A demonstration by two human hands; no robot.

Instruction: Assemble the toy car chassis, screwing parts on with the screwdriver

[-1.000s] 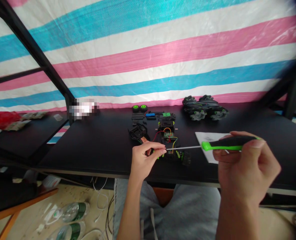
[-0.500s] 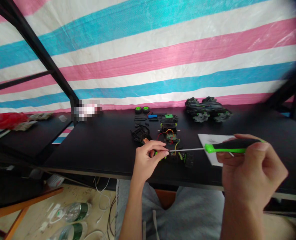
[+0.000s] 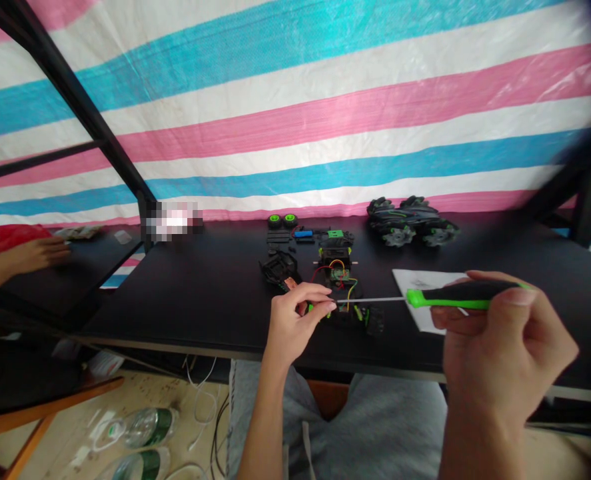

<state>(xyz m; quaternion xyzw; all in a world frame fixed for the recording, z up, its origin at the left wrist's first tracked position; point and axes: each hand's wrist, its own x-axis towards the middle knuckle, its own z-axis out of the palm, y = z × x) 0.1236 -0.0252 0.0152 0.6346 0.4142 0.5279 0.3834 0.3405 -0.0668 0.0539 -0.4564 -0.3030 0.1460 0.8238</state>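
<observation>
My right hand (image 3: 508, 340) is wrapped round the black and green handle of a screwdriver (image 3: 450, 296), held level with its shaft pointing left. The shaft's tip ends at the pinched thumb and fingers of my left hand (image 3: 300, 310). Whatever sits between those fingertips is too small to make out. Beneath and behind the tip lies a partly dismantled toy car chassis (image 3: 342, 275) with a circuit board and red and yellow wires. My left hand hides part of it. A black wheel (image 3: 375, 320) shows at its near end, and a black plastic shell (image 3: 279, 268) lies to its left.
Two green-hubbed wheels (image 3: 282, 220), a blue battery-like part (image 3: 303, 234) and a green-topped part (image 3: 336, 235) lie farther back. A black toy car (image 3: 412, 220) stands back right. White paper (image 3: 418, 300) lies under the screwdriver. At far left is another person's hand (image 3: 40, 255).
Another person's hand has come into view at the far left, by the red bag. My two hands and the screwdriver hold almost the same pose; the view has shifted slightly.
</observation>
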